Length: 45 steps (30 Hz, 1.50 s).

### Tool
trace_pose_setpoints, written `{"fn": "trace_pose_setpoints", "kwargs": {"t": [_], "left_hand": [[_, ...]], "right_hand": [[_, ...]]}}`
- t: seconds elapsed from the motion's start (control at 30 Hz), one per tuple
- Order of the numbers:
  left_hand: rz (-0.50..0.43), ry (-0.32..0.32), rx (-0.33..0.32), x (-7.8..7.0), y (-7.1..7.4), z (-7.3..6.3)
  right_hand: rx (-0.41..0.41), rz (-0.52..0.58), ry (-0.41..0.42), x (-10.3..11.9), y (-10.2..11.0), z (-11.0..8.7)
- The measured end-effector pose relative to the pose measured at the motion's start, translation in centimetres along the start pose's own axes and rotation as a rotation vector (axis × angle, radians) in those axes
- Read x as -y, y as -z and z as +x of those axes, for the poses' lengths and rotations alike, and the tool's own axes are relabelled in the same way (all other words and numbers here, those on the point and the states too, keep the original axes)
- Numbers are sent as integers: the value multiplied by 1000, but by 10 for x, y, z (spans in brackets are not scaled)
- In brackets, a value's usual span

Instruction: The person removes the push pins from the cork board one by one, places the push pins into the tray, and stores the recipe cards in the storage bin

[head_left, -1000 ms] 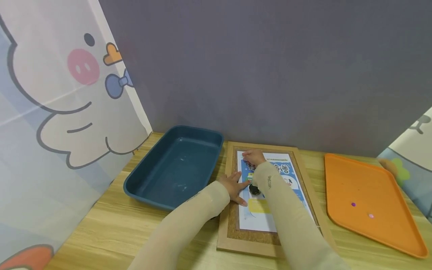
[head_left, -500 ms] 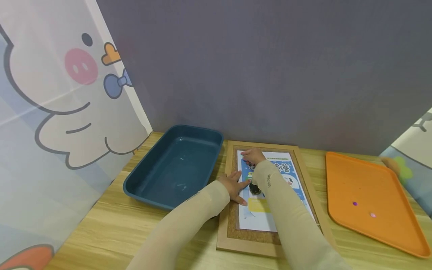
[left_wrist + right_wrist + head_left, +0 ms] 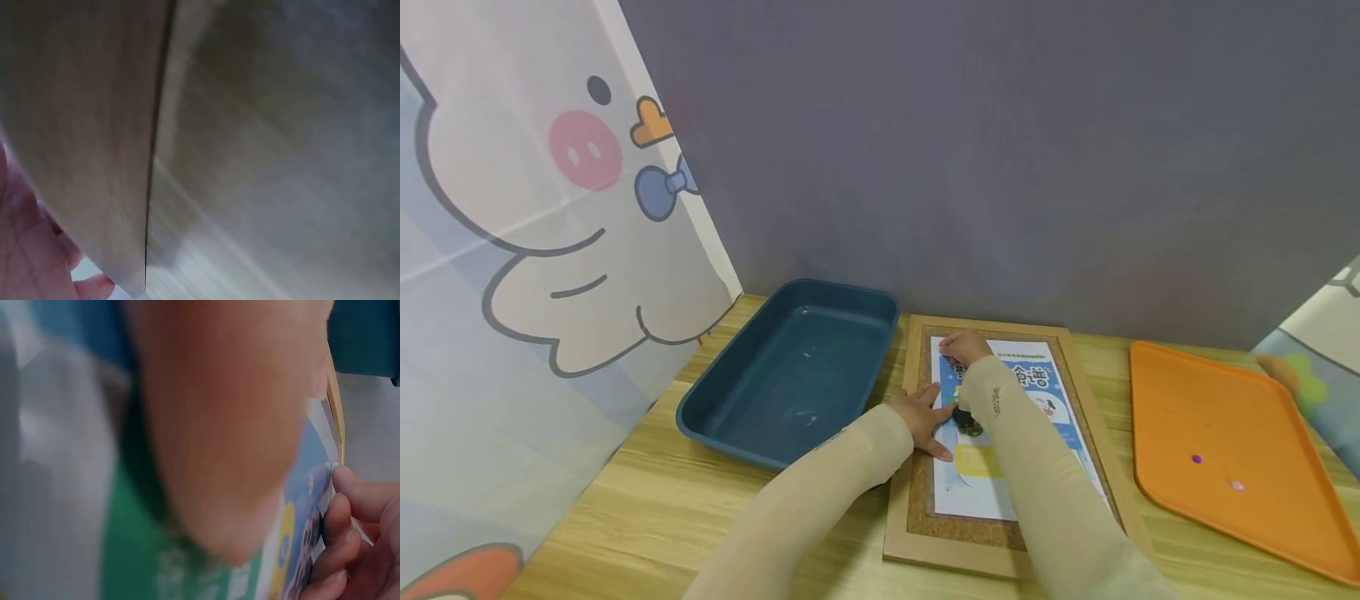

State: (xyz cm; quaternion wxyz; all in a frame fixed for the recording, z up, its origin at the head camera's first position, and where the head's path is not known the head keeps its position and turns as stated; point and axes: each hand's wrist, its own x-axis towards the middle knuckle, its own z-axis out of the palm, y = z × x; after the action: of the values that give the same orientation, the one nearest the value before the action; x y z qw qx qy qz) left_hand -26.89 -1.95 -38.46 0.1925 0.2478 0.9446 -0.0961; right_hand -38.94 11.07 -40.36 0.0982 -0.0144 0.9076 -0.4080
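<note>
A printed blue-and-white poster (image 3: pixel 1048 375) lies on a framed cork board (image 3: pixel 958 527). My left hand (image 3: pixel 921 421) rests with fingers spread across the board's left side and the poster's edge. At the poster's upper left corner, my right hand (image 3: pixel 967 347) has its fingers curled. In the right wrist view, its thumb and fingers pinch a tiny pale green pin (image 3: pixel 331 467) against the poster's edge. A large blurred finger (image 3: pixel 225 437), apparently the left hand's, fills the middle there. The left wrist view catches the wooden frame (image 3: pixel 87 125) and part of the left hand (image 3: pixel 37 250).
A deep blue basin (image 3: pixel 797 367) stands left of the board. To the right lies an orange tray (image 3: pixel 1217 408) with a small purple piece (image 3: pixel 1197 459) and a small pink piece (image 3: pixel 1237 486). A grey partition (image 3: pixel 1000 167) rises behind the wooden table (image 3: pixel 625 517).
The head view has shifted slightly. Both hands keep their places on the board, with the right fingers a little more curled at the corner.
</note>
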Motion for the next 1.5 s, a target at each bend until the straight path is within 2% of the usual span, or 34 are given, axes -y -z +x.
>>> {"fn": "trace_pose_setpoints", "kwargs": {"t": [0.3, 0.4, 0.47, 0.5, 0.57, 0.63, 0.73, 0.77, 0.87, 0.9, 0.93, 1.0, 1.1, 1.2, 1.33, 1.5], "left_hand": [[-11, -17, -9, -3, 2, 1], [-23, -29, -12, -2, 1, 3], [-68, -42, -13, 0, -1, 4], [-108, -51, -16, 1, -2, 5], [-225, -64, -33, 4, -3, 8], [-416, -74, -65, 8, -3, 11], [-746, -64, -161, 12, 0, 15], [-862, -47, -192, 12, 1, 16], [-1159, 24, -275, 12, 4, 20], [-1239, 64, -283, 11, 5, 21], [-1315, 103, -283, 10, 4, 22], [-1398, 178, -267, 7, 2, 24], [-1446, 252, -234, 3, -3, 26], [-1457, 271, -233, -1, -7, 26], [-1477, 272, -234, -2, -10, 25], [-1461, 275, -207, -3, -12, 22]], "right_hand": [[-30, 8, -7, 0, 5, -3], [-24, 8, -23, -2, 5, 5], [-9, 22, 3, -9, 3, 13], [0, 37, 25, -13, 2, 17], [18, 76, 88, -38, -4, 46], [47, 135, 126, -64, -10, 76], [73, 201, 100, -93, -15, 116], [72, 213, 60, -92, -14, 116], [65, 262, 5, -84, -10, 109], [59, 268, -3, -78, -8, 102], [64, 302, 26, -78, -7, 100], [64, 282, -5, -59, -1, 77], [86, 255, -14, -33, 8, 40], [114, 271, -35, -12, 18, 9], [142, 328, -41, -6, 22, -3], [194, 293, -71, -9, 22, -3]]}}
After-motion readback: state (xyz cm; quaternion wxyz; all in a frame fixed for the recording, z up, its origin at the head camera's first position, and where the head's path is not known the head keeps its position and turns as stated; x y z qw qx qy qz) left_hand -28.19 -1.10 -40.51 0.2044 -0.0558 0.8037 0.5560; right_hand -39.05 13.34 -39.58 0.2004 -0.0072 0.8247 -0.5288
